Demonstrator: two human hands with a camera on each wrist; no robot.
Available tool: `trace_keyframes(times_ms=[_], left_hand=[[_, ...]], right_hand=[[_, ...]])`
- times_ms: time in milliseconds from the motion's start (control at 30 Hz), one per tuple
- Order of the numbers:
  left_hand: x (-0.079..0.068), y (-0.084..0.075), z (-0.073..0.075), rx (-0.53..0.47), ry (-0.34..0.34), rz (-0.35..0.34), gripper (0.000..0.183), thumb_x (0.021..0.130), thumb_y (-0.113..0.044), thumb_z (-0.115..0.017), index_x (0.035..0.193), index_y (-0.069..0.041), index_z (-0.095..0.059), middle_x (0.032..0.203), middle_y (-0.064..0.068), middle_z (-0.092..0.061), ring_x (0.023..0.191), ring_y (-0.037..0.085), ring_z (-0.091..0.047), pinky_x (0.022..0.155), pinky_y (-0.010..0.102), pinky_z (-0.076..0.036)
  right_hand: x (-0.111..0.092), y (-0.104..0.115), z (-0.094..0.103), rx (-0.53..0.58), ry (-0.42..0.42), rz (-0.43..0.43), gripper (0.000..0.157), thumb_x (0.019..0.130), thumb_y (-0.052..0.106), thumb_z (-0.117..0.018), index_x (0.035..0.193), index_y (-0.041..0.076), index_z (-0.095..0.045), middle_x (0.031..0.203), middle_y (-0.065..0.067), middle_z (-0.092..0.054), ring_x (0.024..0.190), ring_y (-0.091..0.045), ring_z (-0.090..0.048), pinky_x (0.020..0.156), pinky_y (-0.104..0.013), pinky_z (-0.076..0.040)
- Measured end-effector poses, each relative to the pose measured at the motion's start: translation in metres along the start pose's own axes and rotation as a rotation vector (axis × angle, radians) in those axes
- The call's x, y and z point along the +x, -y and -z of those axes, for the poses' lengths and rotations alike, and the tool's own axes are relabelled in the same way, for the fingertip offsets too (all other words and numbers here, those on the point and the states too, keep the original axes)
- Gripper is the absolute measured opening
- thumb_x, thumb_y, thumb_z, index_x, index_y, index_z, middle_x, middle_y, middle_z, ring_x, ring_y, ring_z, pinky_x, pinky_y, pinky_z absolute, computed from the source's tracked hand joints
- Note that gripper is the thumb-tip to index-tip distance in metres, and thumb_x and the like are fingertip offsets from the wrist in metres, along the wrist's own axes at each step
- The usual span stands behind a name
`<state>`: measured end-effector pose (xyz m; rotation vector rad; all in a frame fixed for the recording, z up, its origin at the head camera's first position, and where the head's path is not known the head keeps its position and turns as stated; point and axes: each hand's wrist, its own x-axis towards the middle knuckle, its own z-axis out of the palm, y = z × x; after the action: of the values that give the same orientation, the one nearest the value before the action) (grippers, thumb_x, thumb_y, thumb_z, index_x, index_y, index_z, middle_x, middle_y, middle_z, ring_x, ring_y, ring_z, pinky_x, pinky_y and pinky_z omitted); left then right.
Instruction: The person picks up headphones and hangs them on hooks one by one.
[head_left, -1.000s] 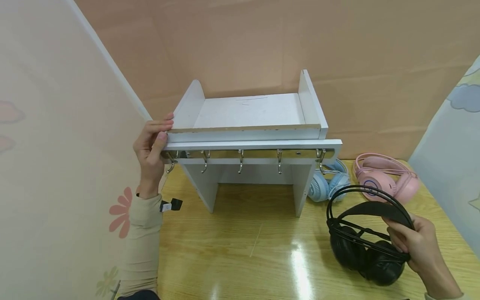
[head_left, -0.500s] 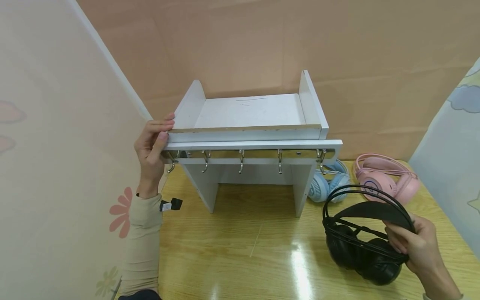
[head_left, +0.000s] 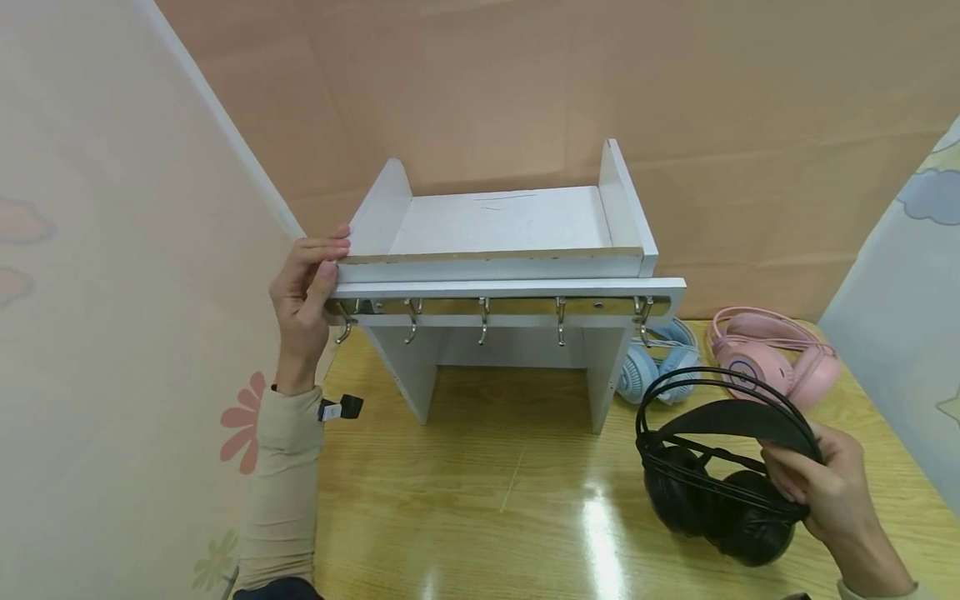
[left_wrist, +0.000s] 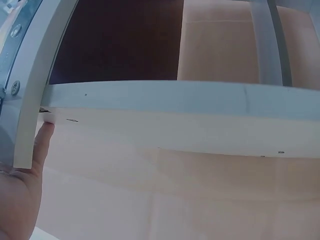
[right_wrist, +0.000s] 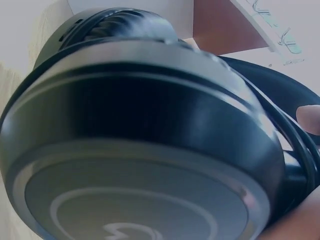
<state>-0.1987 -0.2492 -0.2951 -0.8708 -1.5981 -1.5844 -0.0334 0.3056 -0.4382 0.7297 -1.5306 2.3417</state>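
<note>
Black headphones [head_left: 752, 521] are in the right hand [head_left: 834, 479], its fingers and thumb gripping the band [head_left: 738, 418], with the cups below and to the left of that hand; whether they touch the table [head_left: 465, 475] I cannot tell; the left hand [head_left: 302, 287] grips the near left corner of the white shelf [head_left: 487, 268], thumb at the front; metal hooks [head_left: 483, 323] run rightward from the left hand along the shelf's front; just beyond the right hand lie pink headphones [head_left: 753, 367], with blue headphones [head_left: 637, 375] to their left, beside the shelf.
</note>
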Motion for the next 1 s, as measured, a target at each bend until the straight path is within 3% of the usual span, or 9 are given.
trace_keyframes(times_ms=[333,800,1000], left_hand=[[-0.004,0.001,-0.004,0.062,-0.048,-0.008,0.024,0.099,0.000,-0.057,0.110,0.018,-0.068,0.115,0.008,-0.075,0.128,0.029,-0.070,0.119,0.042,-0.050],[-0.002,0.004,-0.007,-0.011,-0.069,-0.019,0.020,0.096,0.002,-0.054,0.102,0.018,-0.065,0.109,0.007,-0.076,0.125,0.031,-0.071,0.119,0.046,-0.049],[0.000,0.007,-0.009,-0.059,-0.109,-0.028,0.020,0.094,0.005,-0.052,0.099,0.017,-0.066,0.106,0.009,-0.076,0.122,0.031,-0.072,0.118,0.046,-0.050]], right_hand=[[0.004,-0.001,-0.008,0.092,0.078,0.062,0.050,0.090,-0.036,-0.020,0.098,-0.019,-0.067,0.049,-0.008,-0.030,0.033,-0.015,-0.023,0.032,-0.022,-0.021],[0.011,-0.001,-0.014,0.146,0.113,0.104,0.045,0.092,-0.034,-0.019,0.095,-0.021,-0.062,0.050,-0.007,-0.030,0.034,-0.014,-0.023,0.030,-0.021,-0.022],[0.019,-0.004,-0.020,0.142,0.150,0.128,0.046,0.089,-0.035,-0.020,0.099,-0.022,-0.062,0.050,-0.007,-0.030,0.034,-0.013,-0.023,0.030,-0.020,-0.024]])
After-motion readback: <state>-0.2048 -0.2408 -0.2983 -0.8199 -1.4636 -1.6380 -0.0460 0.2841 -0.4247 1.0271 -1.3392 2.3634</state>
